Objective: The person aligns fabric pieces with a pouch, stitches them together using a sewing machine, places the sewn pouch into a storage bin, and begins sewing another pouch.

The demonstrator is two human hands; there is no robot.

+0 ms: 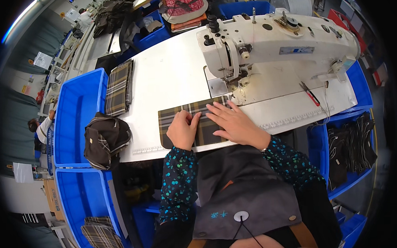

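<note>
A dark plaid fabric piece (207, 137) with tan and white stripes lies flat on the white sewing table, its far right corner near the needle area. My left hand (182, 130) rests on its left part, fingers curled and thumb against the index finger; whether they pinch any cloth is hidden. Flat on the right part lies my right hand (237, 124), fingers stretched and spread toward the needle. The white sewing machine (279, 47) stands just beyond, its presser foot (233, 85) close to the fabric's corner.
Red-handled thread snips (310, 95) lie right of the machine bed. Folded plaid pieces (119, 87) and a bunched dark cloth item (105, 140) sit at the table's left end. Blue bins (60, 124) flank the table; the right one holds dark pieces (350, 145). Other people work farther left.
</note>
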